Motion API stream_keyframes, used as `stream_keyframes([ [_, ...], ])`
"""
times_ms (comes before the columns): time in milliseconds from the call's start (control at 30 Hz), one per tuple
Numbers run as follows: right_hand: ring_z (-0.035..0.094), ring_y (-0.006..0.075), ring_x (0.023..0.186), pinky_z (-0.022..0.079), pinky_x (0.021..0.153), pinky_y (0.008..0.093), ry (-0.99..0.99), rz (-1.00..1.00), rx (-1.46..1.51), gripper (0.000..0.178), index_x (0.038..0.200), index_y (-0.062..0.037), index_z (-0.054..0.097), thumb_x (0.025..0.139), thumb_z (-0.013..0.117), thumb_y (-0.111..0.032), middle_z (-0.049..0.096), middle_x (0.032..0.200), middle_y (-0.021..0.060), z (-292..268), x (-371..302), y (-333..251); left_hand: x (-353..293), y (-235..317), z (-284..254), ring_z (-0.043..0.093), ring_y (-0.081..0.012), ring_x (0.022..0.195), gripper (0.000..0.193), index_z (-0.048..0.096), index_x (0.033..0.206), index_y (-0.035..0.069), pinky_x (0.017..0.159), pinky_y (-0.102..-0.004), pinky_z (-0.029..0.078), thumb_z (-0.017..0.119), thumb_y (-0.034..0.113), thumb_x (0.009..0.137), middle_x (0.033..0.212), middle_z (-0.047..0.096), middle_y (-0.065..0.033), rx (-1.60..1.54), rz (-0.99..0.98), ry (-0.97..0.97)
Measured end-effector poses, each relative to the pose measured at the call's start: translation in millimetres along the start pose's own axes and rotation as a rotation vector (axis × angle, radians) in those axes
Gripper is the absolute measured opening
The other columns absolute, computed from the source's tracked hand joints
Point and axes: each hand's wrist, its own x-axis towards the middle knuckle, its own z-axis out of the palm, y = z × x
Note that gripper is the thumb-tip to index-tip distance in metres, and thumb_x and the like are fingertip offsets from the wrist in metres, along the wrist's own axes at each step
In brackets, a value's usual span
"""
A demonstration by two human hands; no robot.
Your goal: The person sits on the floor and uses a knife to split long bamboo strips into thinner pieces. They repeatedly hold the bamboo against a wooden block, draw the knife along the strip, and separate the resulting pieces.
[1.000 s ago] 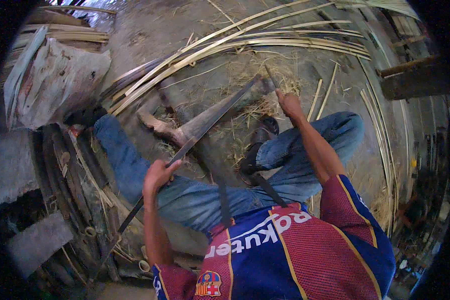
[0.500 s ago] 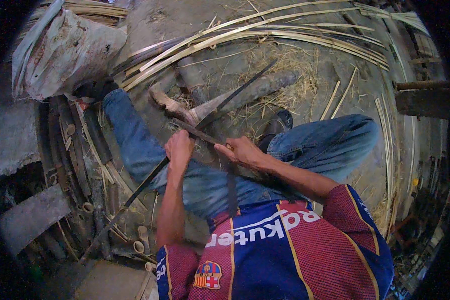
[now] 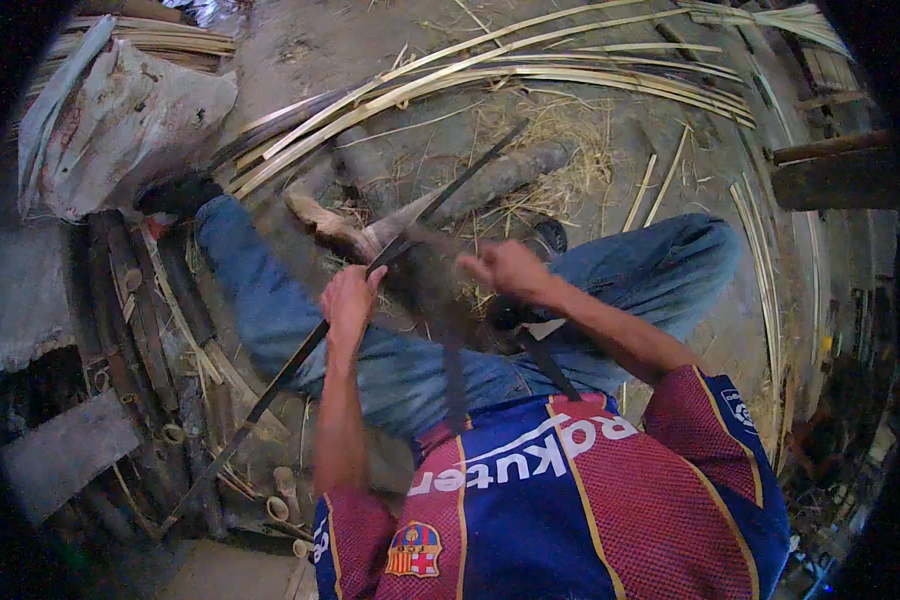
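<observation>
Head view of a seated person splitting bamboo. The left hand [image 3: 348, 300], at centre frame, is clenched around a long dark bamboo strip [image 3: 270, 385] that runs from the lower left of the frame up through the fist toward the upper centre. The right hand [image 3: 508, 268], just right of centre, is closed in a fist; motion blur hides what it grips, though a broad grey blade [image 3: 402, 222] lies just left of it, against the strip. The 2 hands sit near each other, apart, above the lap. Both legs, in blue jeans [image 3: 270, 300], stretch toward the upper frame, one foot [image 3: 315, 215] bare beside the blade. A bundle of pale split bamboo strips [image 3: 530, 75] curves across the upper frame over a dirt floor [image 3: 300, 45] strewn with shavings. A grey sack [image 3: 130, 125] lies at the upper left. Cut bamboo tube sections [image 3: 280, 490] lie at the lower left, beside the striped jersey [image 3: 570, 500]
</observation>
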Motion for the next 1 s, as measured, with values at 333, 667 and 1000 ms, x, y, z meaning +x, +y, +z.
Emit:
stream_keyframes([
  [333,0.065,0.0422,0.064,0.052,0.063,0.0504,-0.006,0.097,-0.001,0.065,0.072,0.0006,0.069,0.094,0.05,-0.058,0.063,0.065,0.0238,-5.6,7.9,17.6,-0.8,2.1,-11.4,0.063,-0.0431,0.091,0.049,0.069,0.089,0.006,0.077,-0.0518,0.049,0.058,0.053,0.09,0.091,0.068,-0.0204,0.028,-0.035,-0.104],
  [667,0.064,0.0439,0.071,0.051,0.069,0.0503,0.153,0.264,-0.025,0.072,0.07,0.0011,0.067,0.093,0.047,-0.064,0.064,0.072,0.0264,-58.9,58.1,107.8,-7.9,-4.4,-12.3,0.064,-0.0434,0.088,0.048,0.07,0.089,0.006,0.074,-0.0523,0.049,0.059,0.052,0.09,0.087,0.068,-0.0212,0.013,0.014,-0.015],
  [1000,0.065,0.0465,0.08,0.051,0.078,0.0524,0.187,0.298,-0.331,0.079,0.076,0.0057,0.07,0.094,0.039,-0.065,0.066,0.084,0.0292,-93.0,86.6,165.1,-16.0,-14.8,-17.9,0.064,-0.044,0.089,0.051,0.072,0.088,0.005,0.074,-0.0516,0.049,0.058,0.055,0.089,0.088,0.068,-0.0221,-0.005,-0.035,-0.164],
])
